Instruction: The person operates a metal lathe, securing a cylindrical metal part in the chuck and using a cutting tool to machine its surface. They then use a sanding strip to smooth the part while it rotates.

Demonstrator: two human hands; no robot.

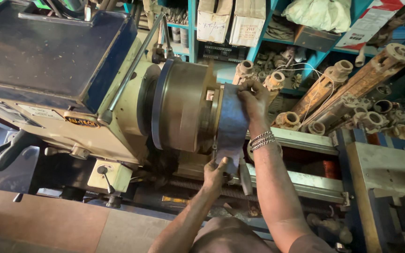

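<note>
A grey strip of abrasive cloth (232, 122) is wrapped over a round workpiece held in the lathe's big steel chuck (183, 107). My right hand (254, 99), with metal bracelets on its wrist, grips the strip's upper end on top of the workpiece. My left hand (215, 174) holds the strip's lower end beneath the chuck. The workpiece itself is mostly hidden under the strip.
The cream and blue headstock (52, 70) fills the left, with levers (105, 174) on its front. The lathe bed and carriage (376, 173) run to the right. Behind stand blue shelves with cardboard boxes (230, 18), and several brass and steel pipe fittings (348, 103) lean there.
</note>
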